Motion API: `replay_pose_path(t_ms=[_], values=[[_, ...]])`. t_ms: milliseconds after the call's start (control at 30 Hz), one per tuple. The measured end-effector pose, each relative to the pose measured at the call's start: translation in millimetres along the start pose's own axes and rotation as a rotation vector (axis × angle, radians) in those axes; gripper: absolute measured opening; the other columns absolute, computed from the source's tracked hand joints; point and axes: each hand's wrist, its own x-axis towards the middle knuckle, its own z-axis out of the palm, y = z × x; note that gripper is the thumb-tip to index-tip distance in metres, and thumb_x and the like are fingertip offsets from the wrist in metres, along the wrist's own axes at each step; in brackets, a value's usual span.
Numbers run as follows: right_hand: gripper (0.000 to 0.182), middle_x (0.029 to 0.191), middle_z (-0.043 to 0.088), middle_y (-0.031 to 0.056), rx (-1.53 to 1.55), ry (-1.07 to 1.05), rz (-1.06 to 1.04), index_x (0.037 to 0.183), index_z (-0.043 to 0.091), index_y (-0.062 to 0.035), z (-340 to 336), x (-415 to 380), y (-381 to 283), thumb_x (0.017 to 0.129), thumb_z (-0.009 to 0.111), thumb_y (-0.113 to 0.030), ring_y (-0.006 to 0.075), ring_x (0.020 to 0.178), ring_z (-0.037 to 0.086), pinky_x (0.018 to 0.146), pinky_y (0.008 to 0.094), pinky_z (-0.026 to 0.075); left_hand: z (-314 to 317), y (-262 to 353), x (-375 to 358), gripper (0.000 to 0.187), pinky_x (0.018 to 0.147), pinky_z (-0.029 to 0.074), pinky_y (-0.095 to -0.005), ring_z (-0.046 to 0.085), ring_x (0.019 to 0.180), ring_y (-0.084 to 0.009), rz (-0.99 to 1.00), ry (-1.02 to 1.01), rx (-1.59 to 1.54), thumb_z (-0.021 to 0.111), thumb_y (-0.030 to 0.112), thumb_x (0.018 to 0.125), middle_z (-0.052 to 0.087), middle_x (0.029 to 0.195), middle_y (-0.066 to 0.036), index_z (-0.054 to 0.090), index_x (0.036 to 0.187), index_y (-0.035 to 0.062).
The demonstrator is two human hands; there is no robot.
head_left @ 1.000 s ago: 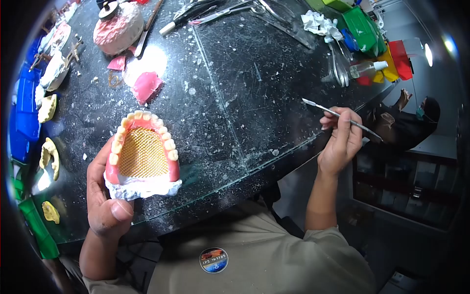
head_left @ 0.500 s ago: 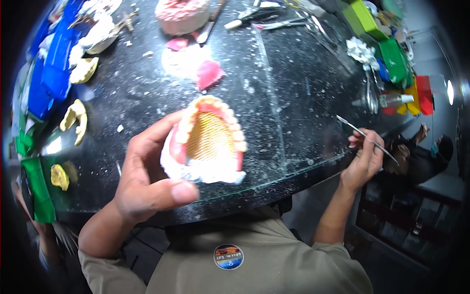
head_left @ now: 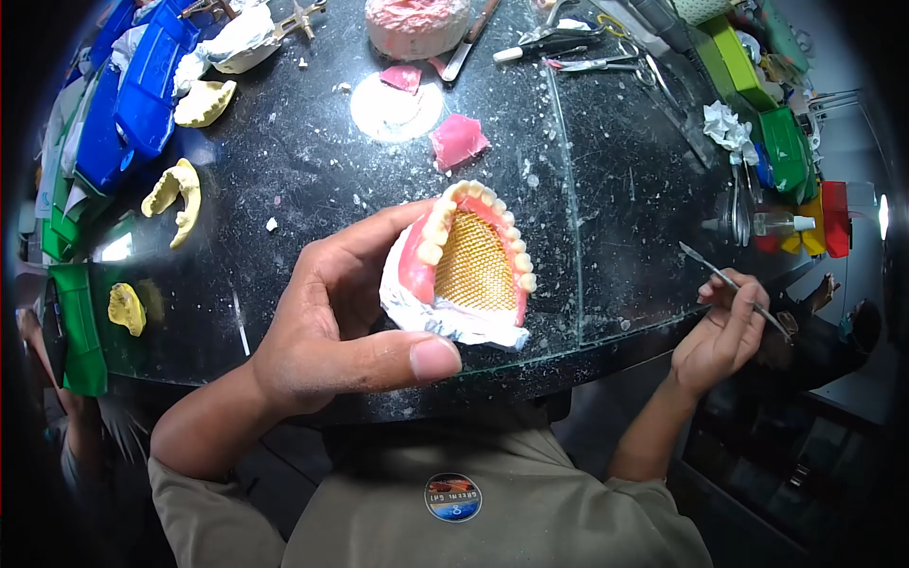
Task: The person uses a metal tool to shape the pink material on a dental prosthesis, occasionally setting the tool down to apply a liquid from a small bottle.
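Observation:
My left hand [head_left: 317,327] grips a plaster dental model [head_left: 402,293] from its left side, thumb at the front edge. On the model sits a denture [head_left: 431,251] with cream teeth, pink wax gums and a gold mesh [head_left: 478,260] across the palate. Off to the right, my right hand [head_left: 727,331] pinches a thin metal wax carver [head_left: 703,261], its flat tip pointing up and left, apart from the model. Behind the denture, a pink wax piece [head_left: 459,142] and a smaller pink scrap [head_left: 401,78] lie on the table.
Yellowish plaster pieces [head_left: 189,204] and blue bins [head_left: 142,104] line the left. A pink-topped round block [head_left: 417,28] and a knife [head_left: 471,43] are at the back. Scissors [head_left: 606,64], crumpled tissue [head_left: 729,128] and a small bottle [head_left: 781,224] stand rightward. Another person [head_left: 852,331] is at far right.
The denture model has turned and tilted in my left hand, showing its teeth and mesh more clearly. The whole view has shifted, moving the scene rightward. My right hand still keeps the carver.

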Motion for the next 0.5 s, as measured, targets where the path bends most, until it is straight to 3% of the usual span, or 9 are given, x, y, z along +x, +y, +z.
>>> replay_pose_path(t_ms=[167,200,333,500], values=[[0.025,0.071,0.054,0.0152,0.281,-0.360,-0.156,0.087,0.048,0.0006,60,-2,-46,0.091,0.047,-0.024,0.0173,0.057,0.053,0.052,0.0242,0.045,0,-1,0,0.090,0.098,0.039,-0.0387,0.052,0.111,-0.0274,0.006,0.004,0.012,0.075,0.024,0.058,0.049,0.120,-0.022,0.030,0.128,-0.0107],[0.025,0.073,0.051,0.0132,0.265,-0.512,-0.210,0.089,0.046,-0.0001,71,-2,-55,0.095,0.038,-0.023,0.0165,0.058,0.049,0.052,0.0259,0.040,0,-1,0,0.090,0.098,0.039,-0.0386,0.052,0.111,-0.0274,0.005,0.005,0.013,0.075,0.024,0.058,0.049,0.120,-0.022,0.031,0.128,-0.0107],[0.030,0.065,0.049,0.0108,0.177,-0.544,-0.399,0.083,0.046,-0.0006,108,-7,-53,0.093,0.043,-0.029,0.0143,0.052,0.047,0.045,0.0233,0.040,2,2,0,0.088,0.099,0.038,-0.0381,0.052,0.110,-0.0271,-0.017,0.009,-0.005,0.074,0.022,0.057,0.049,0.120,-0.021,0.032,0.128,-0.0104],[0.032,0.063,0.047,0.0092,0.108,-0.578,-0.363,0.083,0.047,-0.0008,112,-9,-52,0.091,0.047,-0.032,0.0136,0.052,0.046,0.044,0.0225,0.039,-2,3,2,0.086,0.099,0.037,-0.0379,0.053,0.109,-0.0268,-0.022,-0.027,0.013,0.071,0.020,0.056,0.050,0.119,-0.021,0.033,0.127,-0.0102]])
